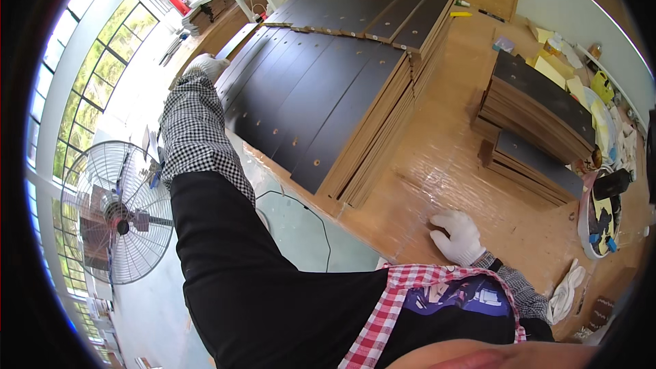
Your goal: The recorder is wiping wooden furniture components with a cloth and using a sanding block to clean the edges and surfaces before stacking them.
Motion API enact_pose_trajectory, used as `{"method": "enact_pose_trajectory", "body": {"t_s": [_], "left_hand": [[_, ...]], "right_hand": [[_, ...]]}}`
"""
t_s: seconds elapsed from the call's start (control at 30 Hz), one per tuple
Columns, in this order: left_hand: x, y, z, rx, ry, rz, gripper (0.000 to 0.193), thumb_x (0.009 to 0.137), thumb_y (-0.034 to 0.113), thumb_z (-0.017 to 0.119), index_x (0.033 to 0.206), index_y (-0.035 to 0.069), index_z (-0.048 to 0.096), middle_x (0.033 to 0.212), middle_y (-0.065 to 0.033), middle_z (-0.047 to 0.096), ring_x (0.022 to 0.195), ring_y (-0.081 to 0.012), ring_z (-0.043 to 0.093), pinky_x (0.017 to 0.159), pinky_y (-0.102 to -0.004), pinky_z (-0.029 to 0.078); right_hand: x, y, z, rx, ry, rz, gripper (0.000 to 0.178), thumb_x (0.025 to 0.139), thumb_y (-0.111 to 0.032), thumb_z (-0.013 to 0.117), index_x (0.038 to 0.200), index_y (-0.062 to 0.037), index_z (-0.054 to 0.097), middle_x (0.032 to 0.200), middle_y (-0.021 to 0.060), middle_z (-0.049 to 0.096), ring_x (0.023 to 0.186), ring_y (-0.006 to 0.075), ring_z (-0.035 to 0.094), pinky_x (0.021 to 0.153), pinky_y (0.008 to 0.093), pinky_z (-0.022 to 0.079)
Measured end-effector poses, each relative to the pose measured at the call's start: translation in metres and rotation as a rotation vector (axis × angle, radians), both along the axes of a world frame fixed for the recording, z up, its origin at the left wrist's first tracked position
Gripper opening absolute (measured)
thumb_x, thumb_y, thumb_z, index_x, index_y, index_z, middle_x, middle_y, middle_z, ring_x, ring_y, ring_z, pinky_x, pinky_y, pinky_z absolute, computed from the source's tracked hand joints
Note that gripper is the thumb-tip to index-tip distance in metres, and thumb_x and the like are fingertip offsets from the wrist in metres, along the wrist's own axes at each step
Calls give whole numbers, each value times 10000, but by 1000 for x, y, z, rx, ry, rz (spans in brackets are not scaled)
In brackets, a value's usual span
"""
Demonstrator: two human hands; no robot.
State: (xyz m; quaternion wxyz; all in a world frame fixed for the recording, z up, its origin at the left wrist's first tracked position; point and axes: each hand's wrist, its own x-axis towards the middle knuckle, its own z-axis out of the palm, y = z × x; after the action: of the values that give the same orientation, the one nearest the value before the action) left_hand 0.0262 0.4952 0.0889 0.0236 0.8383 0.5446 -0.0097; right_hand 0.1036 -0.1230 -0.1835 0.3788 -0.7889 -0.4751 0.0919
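Note:
My left hand [207,67], in a white glove, reaches out to the far left edge of a stack of dark boards [301,89]. Its fingers are closed at the edge of the outermost board, partly hidden by the hand itself. The boards are long and flat with brown layered edges and small round holes. Lower right, my right hand [459,238], gloved in white too, rests on the brown tabletop [410,184]. Its thumb stands apart from the fingers and it holds nothing.
Two smaller board stacks [540,102] lie at the right. Beyond them is clutter with a white round tub [601,225] and a loose white glove [566,290]. A second layer of boards [355,3] covers the far end. A large floor fan [119,215] stands left; a black cable [311,215] crosses the floor.

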Motion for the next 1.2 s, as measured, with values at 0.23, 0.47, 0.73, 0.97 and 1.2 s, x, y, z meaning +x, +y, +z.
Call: {"method": "enact_pose_trajectory", "body": {"t_s": [0.23,0.47,0.73,0.97,1.2], "left_hand": [[8,24,-23,-87,35,-20,733,918,469,660,1478,35,476,1523,-162,486,1408,-293,462,1182,-405,335],[21,22,-28,-219,-112,16,860,929,606,584,1577,105,324,1612,-138,357,1469,-296,368,1208,-422,284],[20,52,-32,-159,-80,118,635,1019,560,459,1474,120,513,1428,-153,582,1263,-230,581,1134,-400,380],[28,57,-38,-213,-162,80,576,1040,494,469,1433,80,551,1375,-164,618,1211,-224,603,1103,-397,404],[15,69,-41,-222,-170,56,603,1046,516,439,1440,72,540,1391,-177,602,1260,-237,571,1137,-372,366]], "right_hand": [[9,3,-9,19,29,99,222,766,-154,711,961,-50,716,981,159,709,888,370,677,783,451,555],[10,5,-7,39,4,112,242,740,-135,729,959,-34,707,959,159,704,877,357,684,767,438,561],[7,6,-6,59,14,115,240,739,-148,735,948,-34,710,952,158,703,868,350,686,754,432,563],[11,6,-4,71,25,127,230,738,-152,729,933,-33,707,913,155,692,826,347,680,720,426,561],[9,6,-4,111,-16,106,239,739,-169,735,940,-43,707,922,142,694,829,339,681,724,421,562]]}}
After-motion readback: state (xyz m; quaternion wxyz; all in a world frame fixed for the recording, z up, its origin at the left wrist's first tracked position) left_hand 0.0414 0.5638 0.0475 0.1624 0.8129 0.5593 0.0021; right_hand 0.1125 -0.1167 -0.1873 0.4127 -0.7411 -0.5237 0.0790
